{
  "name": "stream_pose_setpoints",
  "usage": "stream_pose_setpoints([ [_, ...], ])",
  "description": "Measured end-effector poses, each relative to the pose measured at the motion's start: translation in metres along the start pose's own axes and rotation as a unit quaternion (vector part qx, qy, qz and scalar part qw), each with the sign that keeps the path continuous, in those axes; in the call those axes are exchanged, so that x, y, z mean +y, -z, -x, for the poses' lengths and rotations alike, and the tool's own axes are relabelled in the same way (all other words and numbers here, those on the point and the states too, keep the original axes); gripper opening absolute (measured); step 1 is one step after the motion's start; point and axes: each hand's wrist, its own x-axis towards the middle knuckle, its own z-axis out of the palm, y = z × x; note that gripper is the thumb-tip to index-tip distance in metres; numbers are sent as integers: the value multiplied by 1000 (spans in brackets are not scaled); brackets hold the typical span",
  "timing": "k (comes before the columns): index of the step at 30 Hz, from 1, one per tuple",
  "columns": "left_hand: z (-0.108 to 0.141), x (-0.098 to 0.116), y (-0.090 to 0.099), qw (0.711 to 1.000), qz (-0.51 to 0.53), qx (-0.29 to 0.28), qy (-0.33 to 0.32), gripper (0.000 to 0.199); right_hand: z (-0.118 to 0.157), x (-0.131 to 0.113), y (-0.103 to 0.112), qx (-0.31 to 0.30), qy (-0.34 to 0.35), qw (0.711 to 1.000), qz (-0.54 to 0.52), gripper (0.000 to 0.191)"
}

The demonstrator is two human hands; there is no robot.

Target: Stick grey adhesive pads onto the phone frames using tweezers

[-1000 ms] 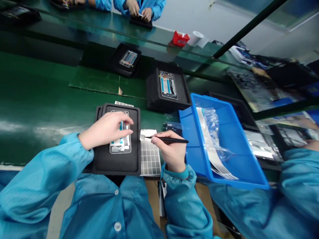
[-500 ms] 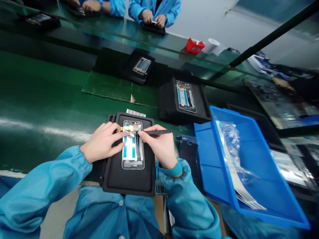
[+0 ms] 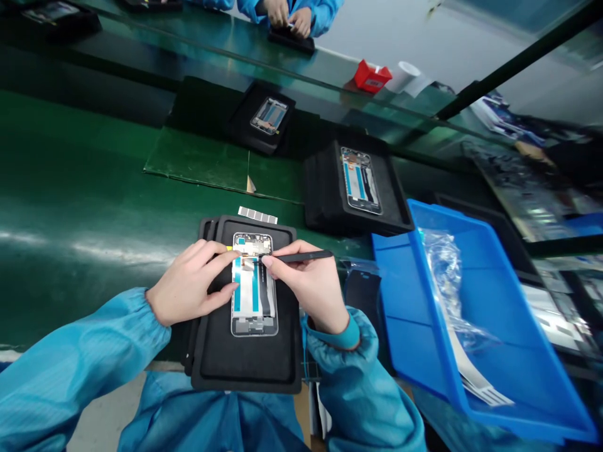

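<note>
Two-handed at open phone [image 3: 255, 326]; spreading left hand [image 3: 186, 285], pinching black tool [image 3: 308, 256] in right hand [image 3: 319, 292]; silvery patch [image 3: 248, 264] over phone, can't tell if fully stuck down.

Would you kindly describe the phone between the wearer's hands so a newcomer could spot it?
On the green table, left of the blue bin, find the nearest black tray. The opened phone lies on it. Unlike phones farther back, it has the left hand at one side and the right hand, holding a black tool, at the other.
</note>
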Motion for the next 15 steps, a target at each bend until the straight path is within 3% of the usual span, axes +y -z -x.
stream_pose_setpoints([
  [15, 1, -2, -3, 999, 29, 2, 16, 36, 0, -1, -6, 0, 2, 1000, 16, 22],
])
